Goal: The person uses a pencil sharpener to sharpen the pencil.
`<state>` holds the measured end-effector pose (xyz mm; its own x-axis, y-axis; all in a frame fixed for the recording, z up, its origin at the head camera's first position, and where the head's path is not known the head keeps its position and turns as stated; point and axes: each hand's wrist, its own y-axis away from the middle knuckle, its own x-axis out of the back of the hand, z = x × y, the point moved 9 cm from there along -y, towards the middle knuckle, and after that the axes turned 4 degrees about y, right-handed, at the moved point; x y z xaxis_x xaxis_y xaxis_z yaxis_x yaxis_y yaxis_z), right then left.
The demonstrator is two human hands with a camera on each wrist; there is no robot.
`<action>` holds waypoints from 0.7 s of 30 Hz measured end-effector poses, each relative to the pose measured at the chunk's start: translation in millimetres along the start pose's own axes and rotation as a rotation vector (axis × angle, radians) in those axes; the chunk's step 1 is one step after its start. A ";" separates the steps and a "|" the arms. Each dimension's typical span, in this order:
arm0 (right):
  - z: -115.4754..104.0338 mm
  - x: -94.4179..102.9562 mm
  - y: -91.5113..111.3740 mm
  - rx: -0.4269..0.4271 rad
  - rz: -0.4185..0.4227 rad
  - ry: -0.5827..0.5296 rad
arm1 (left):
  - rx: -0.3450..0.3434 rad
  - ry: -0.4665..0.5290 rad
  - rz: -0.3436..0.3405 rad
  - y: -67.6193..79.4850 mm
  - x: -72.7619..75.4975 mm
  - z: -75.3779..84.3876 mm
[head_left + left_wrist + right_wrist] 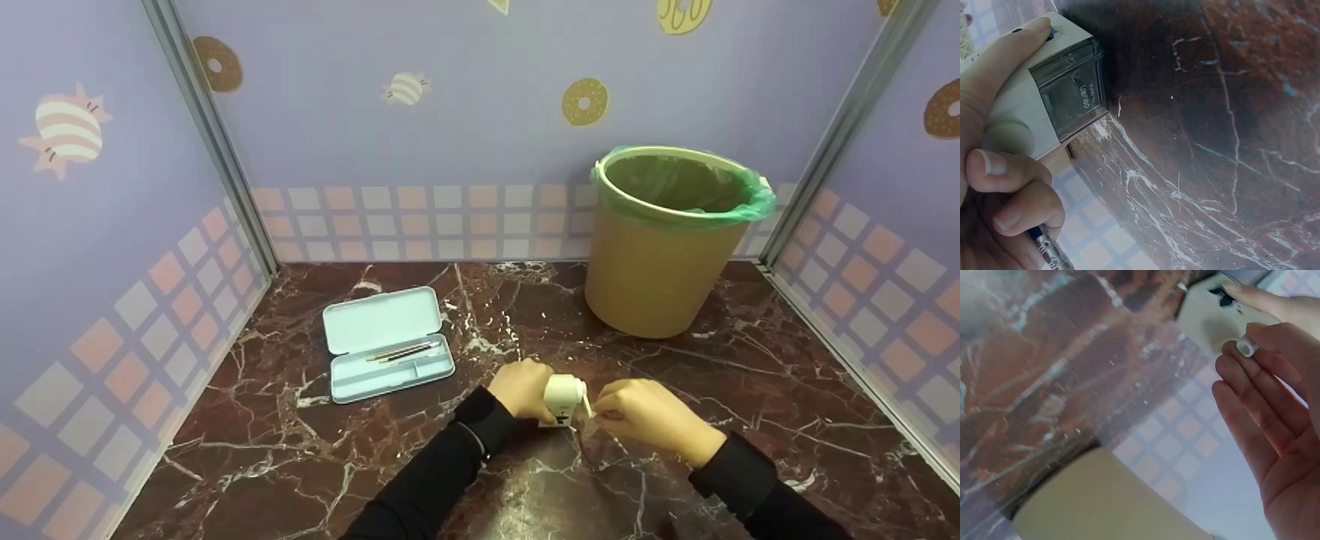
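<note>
A white crank pencil sharpener (559, 394) with a dark see-through shavings drawer (1072, 90) is at the front middle of the table. My left hand (523, 386) grips its body from the left, thumb along one face. Under the curled left fingers, a slim dark blue and silver-patterned stick (1053, 250) shows in the left wrist view, partly hidden by the hand. My right hand (645, 412) is at the crank side, its thumb and fingertips pinching the small white knob (1246, 346) of the crank. The other right fingers extend past the knob.
An open light blue pencil case (386, 311) with several thin pencils (405, 351) inside lies to the left. A tan bin (652, 277) with a green liner (754, 202) stands at the back right. Patterned walls enclose the dark marbled tabletop (255, 457).
</note>
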<state>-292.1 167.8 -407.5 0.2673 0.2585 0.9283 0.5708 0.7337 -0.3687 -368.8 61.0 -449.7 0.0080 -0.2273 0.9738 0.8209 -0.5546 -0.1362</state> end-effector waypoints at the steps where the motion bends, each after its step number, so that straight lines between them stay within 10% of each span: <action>1: 1.1 3.9 -0.7 -0.003 0.012 0.002 | -0.002 -0.002 0.002 -0.1 -0.1 0.3; 10: 24.7 18.7 -19.9 -0.068 0.076 0.065 | -0.009 0.014 0.002 -0.6 -2.0 0.1; 21: 59.0 -15.6 -37.0 -0.184 0.014 0.085 | -0.010 0.008 -0.007 -1.6 -2.6 -0.6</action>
<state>-363.2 173.7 -405.5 0.3363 0.2082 0.9185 0.6970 0.6008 -0.3914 -370.5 62.0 -452.2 -0.0024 -0.2295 0.9733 0.8153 -0.5640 -0.1310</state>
